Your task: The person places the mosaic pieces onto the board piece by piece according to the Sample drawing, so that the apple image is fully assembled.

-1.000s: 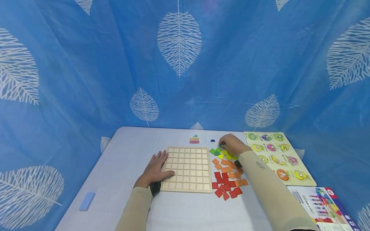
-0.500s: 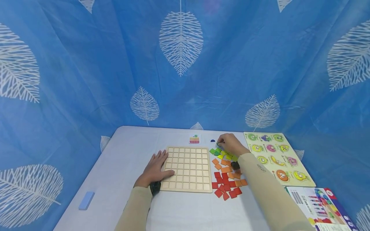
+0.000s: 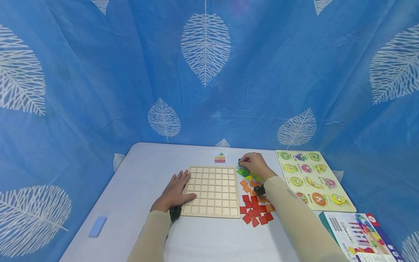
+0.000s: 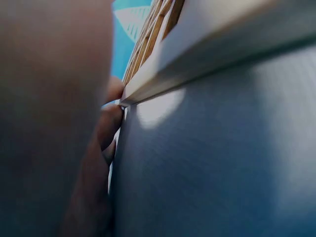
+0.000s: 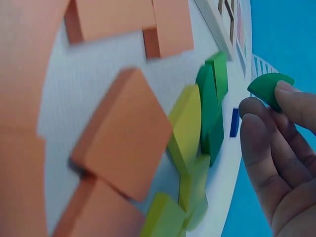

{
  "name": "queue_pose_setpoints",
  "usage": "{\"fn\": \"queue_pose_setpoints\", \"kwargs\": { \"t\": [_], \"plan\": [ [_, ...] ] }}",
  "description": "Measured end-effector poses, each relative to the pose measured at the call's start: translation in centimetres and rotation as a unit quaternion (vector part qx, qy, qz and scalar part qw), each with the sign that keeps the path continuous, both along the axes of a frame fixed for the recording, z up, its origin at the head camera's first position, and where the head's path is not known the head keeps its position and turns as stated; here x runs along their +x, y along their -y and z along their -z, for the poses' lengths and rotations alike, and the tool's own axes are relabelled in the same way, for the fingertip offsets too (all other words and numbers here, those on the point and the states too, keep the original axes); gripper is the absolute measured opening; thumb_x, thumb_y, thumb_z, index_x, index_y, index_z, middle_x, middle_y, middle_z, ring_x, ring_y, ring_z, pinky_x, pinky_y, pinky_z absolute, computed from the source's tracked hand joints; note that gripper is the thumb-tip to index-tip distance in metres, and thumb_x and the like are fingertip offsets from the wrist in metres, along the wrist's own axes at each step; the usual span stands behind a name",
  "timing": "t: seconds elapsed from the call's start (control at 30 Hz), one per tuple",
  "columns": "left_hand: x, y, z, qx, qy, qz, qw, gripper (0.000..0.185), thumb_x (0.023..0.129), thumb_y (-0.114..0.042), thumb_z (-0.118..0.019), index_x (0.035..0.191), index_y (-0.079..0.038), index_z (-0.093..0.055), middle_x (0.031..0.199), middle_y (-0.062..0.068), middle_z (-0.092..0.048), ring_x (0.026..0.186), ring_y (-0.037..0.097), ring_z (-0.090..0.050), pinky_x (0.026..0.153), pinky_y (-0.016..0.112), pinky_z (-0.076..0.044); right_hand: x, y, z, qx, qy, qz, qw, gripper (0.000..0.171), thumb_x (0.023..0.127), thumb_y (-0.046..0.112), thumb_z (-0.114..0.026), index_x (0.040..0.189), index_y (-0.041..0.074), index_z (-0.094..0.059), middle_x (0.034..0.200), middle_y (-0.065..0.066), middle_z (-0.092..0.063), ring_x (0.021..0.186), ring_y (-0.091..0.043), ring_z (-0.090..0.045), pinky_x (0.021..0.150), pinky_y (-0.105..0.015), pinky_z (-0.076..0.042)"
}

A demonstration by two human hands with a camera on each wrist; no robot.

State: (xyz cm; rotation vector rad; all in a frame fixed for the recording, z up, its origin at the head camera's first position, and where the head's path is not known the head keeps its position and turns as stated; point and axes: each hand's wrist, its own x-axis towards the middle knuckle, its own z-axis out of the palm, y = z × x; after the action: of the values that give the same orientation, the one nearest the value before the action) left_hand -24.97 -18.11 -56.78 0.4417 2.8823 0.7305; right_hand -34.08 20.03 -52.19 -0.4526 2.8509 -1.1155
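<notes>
Green piece [image 5: 269,89] in right-hand [image 3: 255,165] grip

You are working in a staged recording booth, not a lived-in room: a blue leaf-print curtain [image 3: 209,72] encloses the white bench [image 3: 137,174] on all sides, and only children's puzzle boards [image 3: 311,178] and a toy box [image 3: 363,233] are laid out.

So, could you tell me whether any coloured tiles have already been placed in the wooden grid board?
No, in the head view every cell of the wooden grid board is bare, and the coloured tiles lie loose on the table beside it.
</notes>
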Motion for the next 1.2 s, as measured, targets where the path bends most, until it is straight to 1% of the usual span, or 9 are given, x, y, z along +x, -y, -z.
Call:
{"fn": "queue_pose_setpoints", "kwargs": {
  "t": [0.13, 0.23, 0.33, 0.5, 0.67, 0.87, 1.03, 1.2],
  "plan": [
    [-0.1, 0.2, 0.0, -0.005, 0.006, 0.015, 0.9999, 0.103, 0.09, -0.063, -0.071, 0.166, -0.005, -0.032, 0.173, 0.01, -0.022, 0.159, 0.029, -0.012, 0.128, 0.046, -0.007, 0.2, 0.6, 0.1, -0.009, 0.021, 0.012, 1.0, 0.006, 0.101, 0.008, -0.074, 0.104, 0.007, -0.079, 0.098, -0.004, -0.071, 0.089, -0.021, -0.068, 0.075, -0.036, -0.061],
    [-0.1, 0.5, -0.2, -0.005, 0.01, 0.027, 0.9996, 0.104, 0.091, -0.064, -0.07, 0.166, -0.004, -0.03, 0.173, 0.011, -0.021, 0.159, 0.03, -0.011, 0.128, 0.046, -0.006, 0.3, 1.1, 0.1, -0.006, 0.02, 0.019, 1.0, 0.006, 0.1, 0.009, -0.074, 0.103, 0.008, -0.079, 0.097, -0.003, -0.072, 0.089, -0.021, -0.068, 0.076, -0.036, -0.061],
    [0.0, 0.7, -0.3, -0.001, 0.006, 0.035, 0.9994, 0.104, 0.091, -0.063, -0.071, 0.165, -0.003, -0.031, 0.172, 0.013, -0.022, 0.159, 0.032, -0.012, 0.128, 0.048, -0.007, 0.5, 1.8, 0.1, -0.016, 0.021, 0.021, 0.999, 0.006, 0.101, 0.01, -0.074, 0.103, 0.008, -0.079, 0.095, -0.003, -0.072, 0.087, -0.021, -0.069, 0.074, -0.037, -0.06],
    [0.0, 0.8, -0.3, -0.008, 0.008, 0.033, 0.9994, 0.103, 0.091, -0.064, -0.07, 0.166, -0.005, -0.03, 0.173, 0.01, -0.021, 0.159, 0.029, -0.011, 0.128, 0.047, -0.007, 0.8, 3.0, 0.2, -0.048, 0.046, 0.03, 0.997, 0.007, 0.102, 0.011, -0.073, 0.102, 0.006, -0.079, 0.093, -0.004, -0.071, 0.079, -0.021, -0.07, 0.069, -0.035, -0.061],
    [0.1, 0.7, -0.2, -0.022, 0.015, 0.032, 0.9991, 0.103, 0.092, -0.068, -0.066, 0.167, -0.007, -0.028, 0.173, 0.008, -0.02, 0.159, 0.028, -0.009, 0.128, 0.046, -0.007, 1.1, 4.1, 0.5, -0.063, 0.056, 0.039, 0.996, 0.007, 0.101, 0.01, -0.074, 0.103, 0.005, -0.078, 0.091, -0.005, -0.071, 0.076, -0.022, -0.07, 0.068, -0.034, -0.06],
    [0.4, 0.9, -0.2, -0.021, 0.017, 0.032, 0.9991, 0.102, 0.092, -0.067, -0.066, 0.167, -0.007, -0.029, 0.173, 0.008, -0.022, 0.159, 0.028, -0.011, 0.128, 0.046, -0.007, 1.1, 5.7, 0.8, -0.088, 0.063, 0.041, 0.993, 0.006, 0.1, 0.009, -0.074, 0.1, 0.003, -0.077, 0.085, -0.007, -0.072, 0.074, -0.021, -0.072, 0.069, -0.034, -0.061],
    [0.8, 1.0, -0.3, -0.022, 0.016, 0.032, 0.9991, 0.101, 0.093, -0.065, -0.066, 0.167, -0.009, -0.028, 0.173, 0.007, -0.022, 0.159, 0.027, -0.011, 0.128, 0.046, -0.008, 1.0, 6.9, 1.2, -0.119, 0.079, 0.053, 0.988, 0.006, 0.1, 0.006, -0.073, 0.099, 0.001, -0.077, 0.083, -0.01, -0.073, 0.069, -0.023, -0.073, 0.062, -0.035, -0.063],
    [1.2, 1.2, -0.6, -0.015, 0.016, 0.035, 0.9991, 0.099, 0.094, -0.062, -0.067, 0.167, -0.008, -0.027, 0.173, 0.008, -0.023, 0.159, 0.028, -0.011, 0.128, 0.047, -0.007, 1.3, 8.3, 1.1, -0.133, 0.104, 0.061, 0.984, 0.007, 0.1, 0.006, -0.074, 0.098, 0.0, -0.077, 0.082, -0.01, -0.074, 0.07, -0.025, -0.074, 0.062, -0.034, -0.063]
  ]
}}
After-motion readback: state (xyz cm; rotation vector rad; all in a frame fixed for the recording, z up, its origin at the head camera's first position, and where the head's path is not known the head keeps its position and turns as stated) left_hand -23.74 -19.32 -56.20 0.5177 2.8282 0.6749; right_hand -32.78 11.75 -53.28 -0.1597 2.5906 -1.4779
